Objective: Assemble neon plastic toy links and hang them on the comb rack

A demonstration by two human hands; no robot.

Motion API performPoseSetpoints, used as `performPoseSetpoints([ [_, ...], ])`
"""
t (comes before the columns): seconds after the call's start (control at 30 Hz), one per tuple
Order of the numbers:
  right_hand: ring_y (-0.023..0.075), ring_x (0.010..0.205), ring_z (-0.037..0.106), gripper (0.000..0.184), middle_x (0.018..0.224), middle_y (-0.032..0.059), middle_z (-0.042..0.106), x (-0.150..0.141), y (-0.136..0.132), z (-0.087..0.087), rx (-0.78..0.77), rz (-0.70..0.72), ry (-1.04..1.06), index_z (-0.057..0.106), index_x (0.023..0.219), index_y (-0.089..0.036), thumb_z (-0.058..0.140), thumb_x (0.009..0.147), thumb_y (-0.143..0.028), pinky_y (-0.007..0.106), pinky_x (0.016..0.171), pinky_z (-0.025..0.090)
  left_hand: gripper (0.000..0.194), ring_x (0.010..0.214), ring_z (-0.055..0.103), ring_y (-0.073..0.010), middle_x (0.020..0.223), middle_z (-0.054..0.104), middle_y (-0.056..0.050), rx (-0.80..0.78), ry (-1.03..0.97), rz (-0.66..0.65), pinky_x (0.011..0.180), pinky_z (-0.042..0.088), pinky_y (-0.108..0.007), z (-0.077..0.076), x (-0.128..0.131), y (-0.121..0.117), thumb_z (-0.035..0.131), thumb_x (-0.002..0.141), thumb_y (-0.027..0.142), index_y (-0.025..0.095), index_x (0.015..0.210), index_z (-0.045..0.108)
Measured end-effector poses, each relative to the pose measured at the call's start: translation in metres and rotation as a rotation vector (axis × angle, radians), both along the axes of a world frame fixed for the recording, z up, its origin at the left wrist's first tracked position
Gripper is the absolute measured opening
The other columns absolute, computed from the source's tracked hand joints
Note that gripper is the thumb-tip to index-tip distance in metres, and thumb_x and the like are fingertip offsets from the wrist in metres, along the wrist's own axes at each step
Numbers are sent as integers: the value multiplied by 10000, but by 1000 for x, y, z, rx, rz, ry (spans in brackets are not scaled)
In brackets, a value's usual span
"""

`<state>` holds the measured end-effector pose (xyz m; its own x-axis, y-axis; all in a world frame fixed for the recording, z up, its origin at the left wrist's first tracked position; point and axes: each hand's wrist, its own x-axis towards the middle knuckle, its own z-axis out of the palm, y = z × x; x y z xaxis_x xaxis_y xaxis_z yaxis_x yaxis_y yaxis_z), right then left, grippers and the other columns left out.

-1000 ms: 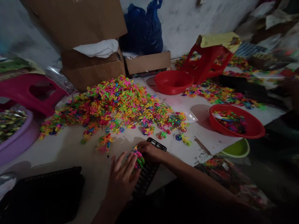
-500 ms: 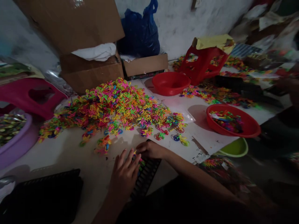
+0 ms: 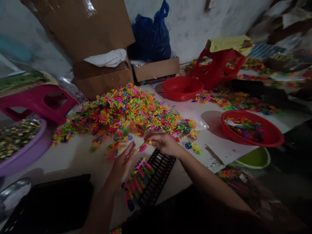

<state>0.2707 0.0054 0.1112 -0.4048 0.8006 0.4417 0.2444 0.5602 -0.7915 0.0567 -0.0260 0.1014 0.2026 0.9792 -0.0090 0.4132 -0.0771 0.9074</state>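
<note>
My right hand (image 3: 163, 143) pinches a small pink-and-yellow plastic piece (image 3: 143, 147) above the far end of a black slotted rack (image 3: 158, 175). My left hand (image 3: 123, 160) is turned on edge just left of that piece, fingers stretched out and nothing visible in them. Below the hands, a row of coloured plastic pieces (image 3: 140, 177) in pink, green, blue and orange stands along the rack's left side. Beyond my hands lies a big heap of small bright plastic pieces (image 3: 129, 109), with a few loose ones at its near edge.
Left are a purple basin (image 3: 40, 146) of small parts, a pink stool (image 3: 58, 112) and stacked black racks (image 3: 53, 201). Red basins (image 3: 182, 94) (image 3: 275, 138) and a red stool (image 3: 207, 71) stand right. Cardboard boxes (image 3: 104, 78) and a blue bag (image 3: 153, 40) line the wall.
Both hands have lifted off the rack, uncovering the row of pieces. My right hand has risen with a piece in its fingers; my left hand has turned on edge. The view has shifted slightly.
</note>
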Motion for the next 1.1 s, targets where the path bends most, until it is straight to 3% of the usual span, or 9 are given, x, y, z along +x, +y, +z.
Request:
performPoseSetpoints([
  [0.13,172,995,545,335,1060,37,600,-22,-12,2,-245,-93,387,620,1003,-221,612,748,-437,308,876,436,357,541,589,-123,780,664,-35,-242,-316,-41,497,477,-250,9,13,-3,536,768,434,157,985,595],
  [0.23,156,824,586,372,933,29,632,-39,-24,-15,-538,-92,572,641,941,-198,646,694,-477,300,794,473,317,520,582,-102,705,638,7,-301,-494,38,484,455,-220,11,19,-7,630,704,405,170,896,534],
  [0.33,128,651,564,358,771,18,629,-53,-37,-28,-645,38,633,669,815,-166,653,675,-496,280,687,489,324,572,628,-137,672,641,15,-359,-554,-22,542,492,-255,11,21,-9,659,685,390,186,840,461],
  [0.43,141,672,569,346,741,16,623,-51,-39,-31,-585,77,635,676,771,-168,663,662,-496,265,652,482,303,669,660,-180,759,676,-26,-343,-477,-96,649,526,-333,12,19,-10,635,711,386,185,841,450],
  [0.5,163,727,585,322,740,22,628,-39,-34,-33,-543,66,551,678,761,-173,655,675,-483,266,661,477,281,777,661,-205,867,688,-58,-211,-298,-92,716,524,-362,10,16,-13,616,732,369,186,894,477],
  [0.67,165,685,589,278,654,22,628,-7,-23,-67,-340,-122,219,662,674,-179,600,727,-445,279,675,469,342,1123,513,-233,1171,606,-63,557,391,-286,1001,327,-447,-16,5,-28,531,820,280,238,1159,527],
  [0.73,146,629,577,247,626,18,620,-6,-26,-85,-295,-90,97,647,648,-173,575,757,-383,253,633,458,355,1131,505,-223,1197,591,-39,727,572,-361,1035,262,-458,-30,2,-36,494,843,224,248,1196,513],
  [0.87,121,608,559,175,608,15,613,-14,-35,-106,-176,-89,-100,619,622,-164,557,772,-230,205,604,418,359,1141,491,-207,1230,564,-44,800,715,-354,1003,309,-412,-43,0,-43,446,864,191,199,1218,498],
  [1.1,116,626,536,143,634,11,623,-17,-35,-112,15,-119,-266,597,662,-170,529,787,-161,197,605,382,377,1193,427,-246,1243,552,-19,792,764,-384,994,288,-452,-35,1,-40,450,852,182,213,1224,500],
])
